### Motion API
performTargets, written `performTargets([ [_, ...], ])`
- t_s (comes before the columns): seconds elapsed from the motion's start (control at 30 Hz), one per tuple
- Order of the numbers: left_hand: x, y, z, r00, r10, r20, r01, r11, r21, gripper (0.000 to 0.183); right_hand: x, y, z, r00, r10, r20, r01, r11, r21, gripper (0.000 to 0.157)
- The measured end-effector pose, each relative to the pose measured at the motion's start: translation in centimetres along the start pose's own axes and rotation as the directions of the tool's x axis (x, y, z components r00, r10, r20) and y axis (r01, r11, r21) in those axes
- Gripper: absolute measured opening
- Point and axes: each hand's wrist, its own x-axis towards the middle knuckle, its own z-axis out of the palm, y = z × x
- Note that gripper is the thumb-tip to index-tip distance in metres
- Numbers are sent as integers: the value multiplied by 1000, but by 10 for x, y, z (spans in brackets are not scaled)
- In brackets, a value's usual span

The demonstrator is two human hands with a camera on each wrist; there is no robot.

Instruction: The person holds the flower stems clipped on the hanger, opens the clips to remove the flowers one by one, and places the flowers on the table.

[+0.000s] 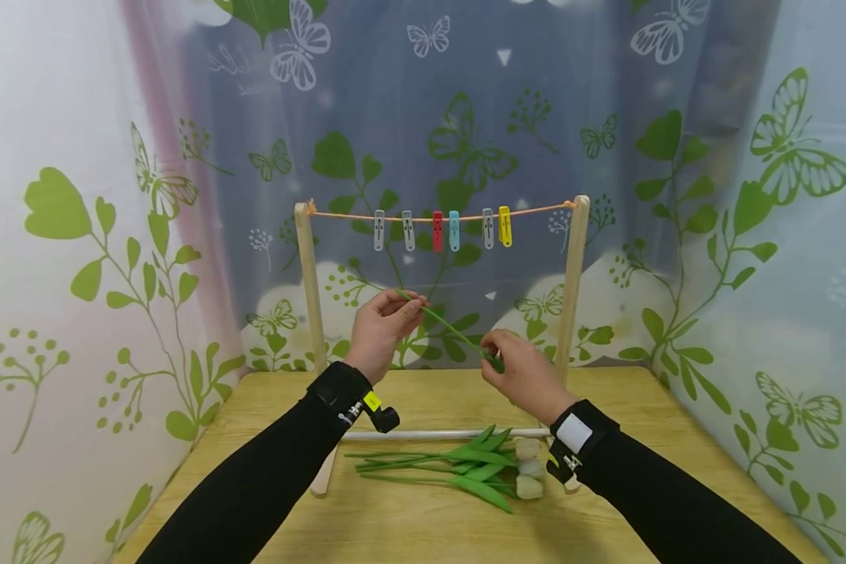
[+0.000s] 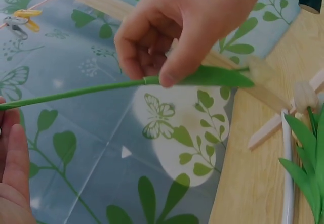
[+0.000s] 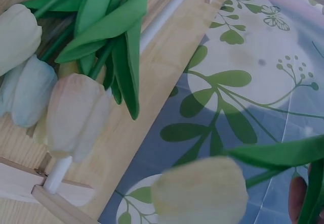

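Note:
One artificial tulip (image 1: 454,327) is held aslant in the air between both hands, below a cord with clothespins. My left hand (image 1: 384,329) pinches the free end of its green stem. Near the leaves, my right hand (image 1: 525,372) grips the stem between thumb and fingers, as the left wrist view also shows. The pale flower head (image 3: 200,191) points down past the right hand in the right wrist view; in the head view the right hand hides it. Several more tulips (image 1: 465,462) lie on the table, their pale heads to the right.
A wooden frame (image 1: 309,282) stands on the table (image 1: 275,407), with an orange cord (image 1: 345,215) between its posts. Several clothespins hang there, including a red clothespin (image 1: 438,231) and a yellow clothespin (image 1: 504,227). A white rod (image 1: 409,434) joins the feet. Patterned curtains enclose the table.

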Motion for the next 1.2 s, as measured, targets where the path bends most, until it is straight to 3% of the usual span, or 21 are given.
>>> performTargets([
  [0.23,-6,-1,-10,1000,-12,4,12,999,38,22,2,1,-3,1000,-13,-25,11,998,-57,20],
  [0.4,-14,1,-16,1000,-19,12,17,993,119,28,1,0,-4,996,-53,-73,47,995,-92,19],
  [0.63,-21,8,-22,1000,-3,27,-6,944,330,32,5,2,-9,981,-135,-140,110,979,-171,19],
  [0.87,-23,13,-28,997,13,77,-45,904,426,27,14,1,-25,968,-207,-139,173,959,-223,19],
  [0.93,-21,11,-32,996,29,81,-65,868,492,26,15,0,-29,964,-223,-142,184,952,-245,19],
  [1.0,-20,8,-37,995,57,87,-97,812,576,28,17,-1,-33,960,-236,-148,193,947,-258,19],
  [1.2,-15,2,-45,974,169,154,-225,589,776,24,20,-1,-33,956,-237,-171,190,950,-249,18],
])
